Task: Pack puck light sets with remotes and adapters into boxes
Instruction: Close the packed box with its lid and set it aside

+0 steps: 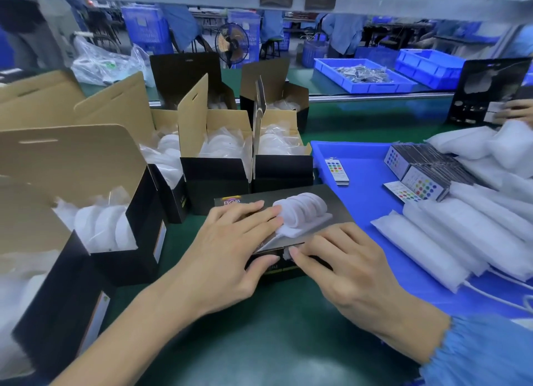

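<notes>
**Both hands on closed box, centre of bench**

Black printed box (284,212) lies flat on the green bench (259,328), just in front of the row of open boxes. Its top face shows a picture of stacked white puck lights.

Left hand (230,250): fingers straight and spread, pressing flat on the box top, thumb against the near end face. No curl, nothing gripped.

Right hand (343,267): fingers lightly bent, tips at the near end flap; index tip and thumb meet at a small white bit at the flap edge. Whether it's a true pinch, cannot tell.

Open boxes: one near left (121,227) with bagged white pucks standing on edge inside, two more (219,166) (281,160) directly behind the closed box, also holding bagged pucks, lids up.

Right side, blue tray (360,183) touching the bench edge area: a single remote (337,171) with coloured buttons lies on its floor, a stack of remotes (421,172) further right, and long white foam-wrapped packs (450,241) laid in a row at the near right.
</notes>
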`<state>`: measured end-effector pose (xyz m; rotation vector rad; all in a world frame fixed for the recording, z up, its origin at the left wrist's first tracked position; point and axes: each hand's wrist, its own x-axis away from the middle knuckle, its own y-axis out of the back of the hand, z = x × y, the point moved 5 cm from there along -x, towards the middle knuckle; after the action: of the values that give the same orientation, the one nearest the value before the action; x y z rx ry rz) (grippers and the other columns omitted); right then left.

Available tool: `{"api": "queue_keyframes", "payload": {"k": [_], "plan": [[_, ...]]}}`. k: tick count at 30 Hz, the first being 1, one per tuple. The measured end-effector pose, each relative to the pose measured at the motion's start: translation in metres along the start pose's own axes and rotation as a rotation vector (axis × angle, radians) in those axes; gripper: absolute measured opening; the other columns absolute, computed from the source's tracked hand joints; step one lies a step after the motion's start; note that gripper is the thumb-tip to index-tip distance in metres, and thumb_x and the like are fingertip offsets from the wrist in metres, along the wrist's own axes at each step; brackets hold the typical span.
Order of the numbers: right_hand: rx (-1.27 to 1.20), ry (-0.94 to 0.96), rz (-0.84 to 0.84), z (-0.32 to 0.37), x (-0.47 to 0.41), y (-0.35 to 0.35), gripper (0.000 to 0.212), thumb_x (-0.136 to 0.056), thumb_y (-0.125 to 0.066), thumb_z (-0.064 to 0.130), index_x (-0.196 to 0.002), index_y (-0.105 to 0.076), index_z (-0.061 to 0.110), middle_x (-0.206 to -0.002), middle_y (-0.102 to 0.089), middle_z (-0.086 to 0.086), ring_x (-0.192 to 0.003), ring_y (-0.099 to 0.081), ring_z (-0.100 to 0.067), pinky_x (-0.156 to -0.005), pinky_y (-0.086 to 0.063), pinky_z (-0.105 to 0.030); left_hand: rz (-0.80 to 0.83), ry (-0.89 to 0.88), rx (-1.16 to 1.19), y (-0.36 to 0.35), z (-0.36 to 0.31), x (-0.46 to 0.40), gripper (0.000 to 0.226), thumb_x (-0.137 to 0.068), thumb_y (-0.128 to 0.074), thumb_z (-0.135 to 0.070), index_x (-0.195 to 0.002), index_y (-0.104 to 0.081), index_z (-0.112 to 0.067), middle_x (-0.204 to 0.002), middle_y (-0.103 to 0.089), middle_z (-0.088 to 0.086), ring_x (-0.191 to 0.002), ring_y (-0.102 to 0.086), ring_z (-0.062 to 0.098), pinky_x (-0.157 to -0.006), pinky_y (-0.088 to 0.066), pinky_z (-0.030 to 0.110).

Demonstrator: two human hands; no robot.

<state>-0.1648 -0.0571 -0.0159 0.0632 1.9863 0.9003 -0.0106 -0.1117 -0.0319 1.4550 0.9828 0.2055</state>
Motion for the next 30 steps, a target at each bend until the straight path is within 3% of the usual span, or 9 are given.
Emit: {"api": "queue_keyframes", "payload": {"k": [4,6,8,11,13,17,22,26,30], "plan": [[-0.061,-0.110,0.026,-0.005,-0.003,-0.002,0.024,-0.093,-0.061,0.010,-0.073,-0.074,0.009,-0.072,-0.064,-0.002,-0.061,-0.055,-0.026,-0.057,-0.042,-0.035,-0.018,0.015,0.006,-0.001,-0.001,0.001,0.050,-0.085,-0.066,-0.036,-0.130,-0.065,-0.015,-0.142,-0.057,-0.008,-0.133,-0.052,0.024,-0.104,-0.043,0.049],[-0.210,-0.266,0.088,-0.024,-0.006,-0.006,0.011,-0.084,-0.074,0.024,-0.081,-0.074,0.014,-0.089,-0.067,-0.002,-0.077,-0.060,-0.025,-0.067,-0.046,-0.035,-0.036,0.006,0.005,-0.001,-0.002,0.002,0.050,-0.084,-0.066,-0.035,-0.130,-0.066,-0.014,-0.142,-0.058,-0.006,-0.132,-0.053,0.026,-0.104,-0.043,0.049],[-0.370,-0.377,0.296,-0.044,-0.011,-0.017,0.039,-0.079,-0.077,0.040,-0.112,-0.069,0.022,-0.130,-0.057,-0.003,-0.117,-0.055,-0.023,-0.093,-0.047,-0.039,-0.038,0.000,0.005,-0.001,-0.004,0.002,0.050,-0.084,-0.066,-0.034,-0.130,-0.065,-0.015,-0.142,-0.058,-0.006,-0.132,-0.053,0.025,-0.105,-0.042,0.048],[-0.351,-0.275,0.675,-0.060,-0.011,-0.039,0.077,-0.084,-0.051,0.068,-0.147,-0.038,0.028,-0.162,-0.017,-0.003,-0.150,-0.014,-0.022,-0.120,-0.018,-0.041,-0.025,0.010,0.005,-0.002,-0.005,0.002,0.050,-0.085,-0.066,-0.035,-0.131,-0.064,-0.017,-0.142,-0.058,-0.007,-0.133,-0.052,0.024,-0.106,-0.041,0.046],[-0.352,-0.203,0.737,-0.060,-0.010,-0.046,0.081,-0.088,-0.040,0.070,-0.152,-0.029,0.022,-0.162,-0.013,-0.001,-0.151,-0.006,-0.019,-0.122,-0.012,-0.041,-0.020,0.011,-0.001,-0.001,-0.004,0.002,0.049,-0.086,-0.064,-0.036,-0.131,-0.064,-0.017,-0.142,-0.057,-0.007,-0.133,-0.051,0.023,-0.107,-0.040,0.044],[-0.346,-0.123,0.680,-0.053,-0.009,-0.047,0.077,-0.095,-0.034,0.061,-0.151,-0.028,0.009,-0.161,-0.018,-0.002,-0.150,-0.012,-0.013,-0.121,-0.017,-0.037,0.013,-0.002,-0.170,-0.002,-0.013,-0.002,0.061,-0.085,-0.055,-0.047,-0.135,-0.060,-0.012,-0.143,-0.056,-0.002,-0.132,-0.052,0.023,-0.106,-0.043,0.045],[-0.412,-0.147,0.700,-0.055,-0.009,-0.052,0.077,-0.094,-0.030,0.063,-0.153,-0.024,0.014,-0.161,-0.015,0.003,-0.149,-0.006,-0.005,-0.122,-0.008,-0.029,0.010,0.025,-0.297,-0.002,-0.021,-0.013,0.069,-0.074,-0.074,-0.049,-0.128,-0.066,-0.007,-0.134,-0.064,0.004,-0.117,-0.063,0.027,-0.093,-0.054,0.047],[-0.525,-0.200,0.690,-0.061,-0.009,-0.054,0.076,-0.092,-0.037,0.066,-0.154,-0.024,0.023,-0.161,-0.016,0.012,-0.147,-0.006,0.003,-0.122,-0.008,-0.027,-0.017,0.019,-0.248,-0.001,-0.018,-0.013,0.068,-0.070,-0.082,-0.047,-0.123,-0.069,-0.008,-0.129,-0.067,0.000,-0.113,-0.066,0.026,-0.094,-0.054,0.044],[-0.528,-0.209,0.875,-0.085,-0.010,-0.060,0.092,-0.072,-0.052,0.083,-0.149,-0.010,0.053,-0.162,-0.001,0.017,-0.145,-0.001,0.002,-0.118,-0.007,-0.023,0.019,0.032,-0.156,0.001,-0.009,-0.013,0.064,-0.083,-0.056,-0.063,-0.130,-0.066,-0.020,-0.135,-0.062,-0.014,-0.123,-0.059,0.015,-0.103,-0.045,0.036]]}}
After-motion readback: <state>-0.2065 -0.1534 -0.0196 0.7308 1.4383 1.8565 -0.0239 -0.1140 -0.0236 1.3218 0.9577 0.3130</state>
